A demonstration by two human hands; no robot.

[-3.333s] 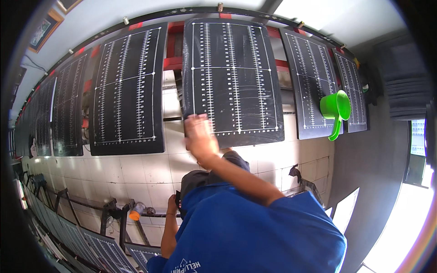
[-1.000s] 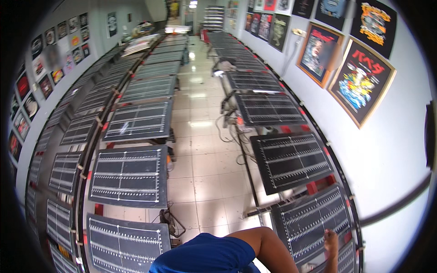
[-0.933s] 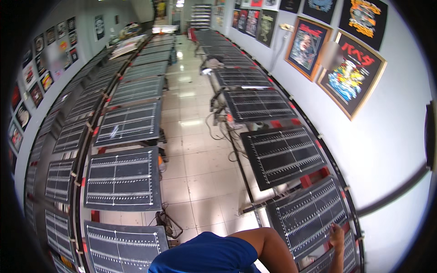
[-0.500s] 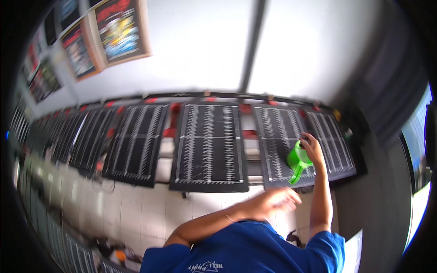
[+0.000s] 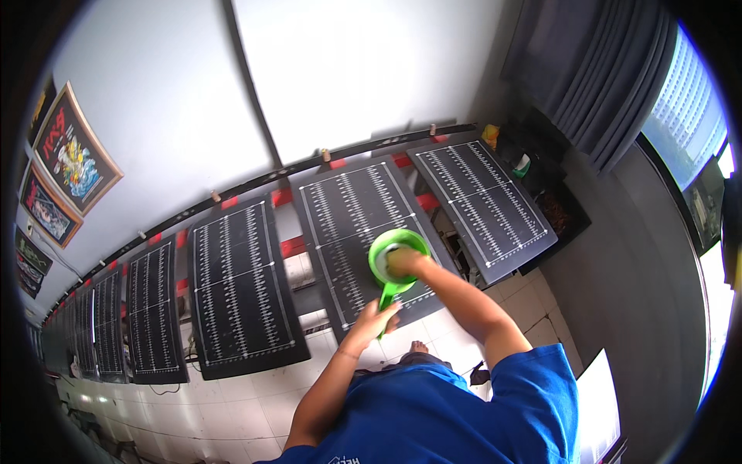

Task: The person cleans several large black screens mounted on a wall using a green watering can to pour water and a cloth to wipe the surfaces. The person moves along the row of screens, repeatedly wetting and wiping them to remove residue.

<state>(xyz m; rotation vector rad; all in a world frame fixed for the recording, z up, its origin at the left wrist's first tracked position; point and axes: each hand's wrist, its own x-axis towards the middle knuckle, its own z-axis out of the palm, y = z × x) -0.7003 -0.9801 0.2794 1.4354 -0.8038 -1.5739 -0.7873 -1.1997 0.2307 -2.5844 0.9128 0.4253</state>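
Observation:
A green plastic dipper (image 5: 414, 239) with a long handle is held over the near part of a dark board (image 5: 352, 215) marked with white scale lines. My left hand (image 5: 372, 323) is wrapped round the handle, which slants down toward me. My right hand (image 5: 403, 263) reaches down inside the cup with its fingers curled. Something pale shows beside those fingers, but the cup and the hand hide what they hold.
Another marked board (image 5: 485, 203) stands to the right, and a further one (image 5: 246, 286) to the left, with several more beyond. Red supports (image 5: 294, 247) show in the gaps. A dark rail (image 5: 309, 164) runs along the wall. At right are a grey curtain (image 5: 610, 77) and a window.
My left hand has come onto the dipper's handle. My right hand has gone from the rim into the cup. The view has swung right and tilted.

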